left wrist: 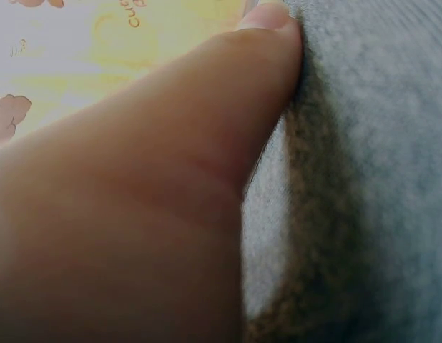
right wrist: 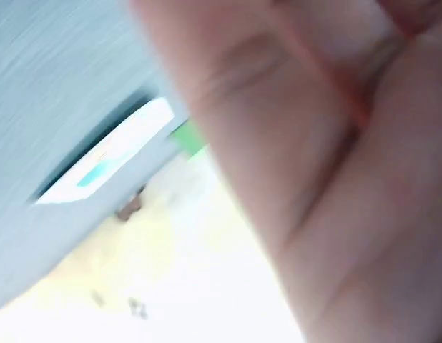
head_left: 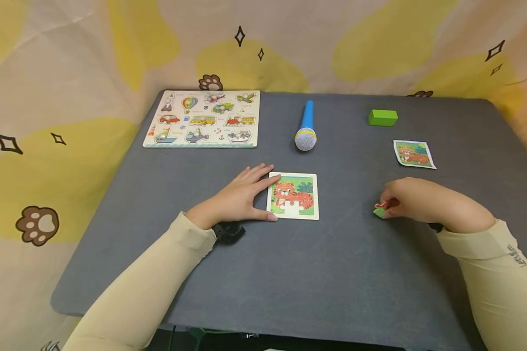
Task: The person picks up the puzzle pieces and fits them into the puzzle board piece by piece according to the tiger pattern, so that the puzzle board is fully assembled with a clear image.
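A small square tiger jigsaw puzzle (head_left: 293,188) in a pale frame lies mid-table, with a gap at the bottom centre of its picture. My left hand (head_left: 241,197) rests at the puzzle's left side, fingers spread; the index fingertip and thumb touch its edge. Off to the right, my right hand (head_left: 415,200) pinches a small green and orange puzzle piece (head_left: 379,212) just above or at the tabletop. The left wrist view is mostly my thumb (left wrist: 199,121). In the right wrist view the hand (right wrist: 300,143) fills much of the picture, and the piece is hidden.
Behind the right hand lies a tiger picture card (head_left: 415,154), with a green block (head_left: 382,117) beyond it. A blue toy microphone (head_left: 306,126) lies behind the puzzle. A vehicle peg board (head_left: 204,119) occupies the grey table's (head_left: 290,282) back left. Patterned cloth (head_left: 290,53) hangs behind.
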`<state>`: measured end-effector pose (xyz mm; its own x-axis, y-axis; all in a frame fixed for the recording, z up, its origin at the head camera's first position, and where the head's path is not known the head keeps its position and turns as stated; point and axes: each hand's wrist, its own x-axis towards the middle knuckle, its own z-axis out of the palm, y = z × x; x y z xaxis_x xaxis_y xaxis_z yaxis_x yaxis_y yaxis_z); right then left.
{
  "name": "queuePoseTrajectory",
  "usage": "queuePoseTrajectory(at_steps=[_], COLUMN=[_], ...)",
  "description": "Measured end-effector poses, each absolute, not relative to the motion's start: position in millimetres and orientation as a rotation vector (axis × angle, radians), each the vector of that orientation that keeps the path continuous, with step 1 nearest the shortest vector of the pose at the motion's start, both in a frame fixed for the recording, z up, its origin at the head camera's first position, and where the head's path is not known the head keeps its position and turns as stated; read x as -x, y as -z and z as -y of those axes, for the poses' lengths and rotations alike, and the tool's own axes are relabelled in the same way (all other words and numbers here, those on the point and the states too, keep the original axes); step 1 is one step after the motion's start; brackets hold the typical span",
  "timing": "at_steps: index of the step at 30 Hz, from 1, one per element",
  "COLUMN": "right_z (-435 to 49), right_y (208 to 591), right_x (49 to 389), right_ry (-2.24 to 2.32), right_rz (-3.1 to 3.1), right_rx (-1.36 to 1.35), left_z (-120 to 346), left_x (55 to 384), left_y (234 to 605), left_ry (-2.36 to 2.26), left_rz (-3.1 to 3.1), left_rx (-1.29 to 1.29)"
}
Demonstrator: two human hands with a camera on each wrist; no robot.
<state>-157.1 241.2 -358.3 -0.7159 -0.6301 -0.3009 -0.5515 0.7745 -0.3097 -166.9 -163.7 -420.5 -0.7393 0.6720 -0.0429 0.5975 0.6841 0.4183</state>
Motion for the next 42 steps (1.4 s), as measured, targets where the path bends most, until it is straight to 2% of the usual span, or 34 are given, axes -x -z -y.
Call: queuePoseTrajectory(at_steps=[4, 11, 20, 29, 42], right_z=[-212.3, -156.7, -106.6, -87.5, -79.2], right_y=[357.3, 351.6, 360.9, 373.0, 377.0], right_x=[158.6, 155.6, 160.7, 158.3, 147.2], right_ry=[0.4, 0.683, 0.74, 0.778, 0.578], right_rz=[-2.599, -2.62, -2.645, -2.616, -2.786], right_rx=[1.05, 0.94, 1.001, 0.939, 1.071], left_z=[163.9, 164.5, 163.3, 160.0, 164.4], left_x=[166.8, 165.4, 166.0, 164.0, 162.1], left_y=[420.4, 420.9, 419.6, 419.1, 418.5], left_ry=[-0.57, -0.586, -0.573, -0.574, -0.583], left_rz=[-2.705, -2.704, -2.716, -2.696, -2.712], left_rx=[-1.03, -1.028, -1.027, -1.022, -1.032])
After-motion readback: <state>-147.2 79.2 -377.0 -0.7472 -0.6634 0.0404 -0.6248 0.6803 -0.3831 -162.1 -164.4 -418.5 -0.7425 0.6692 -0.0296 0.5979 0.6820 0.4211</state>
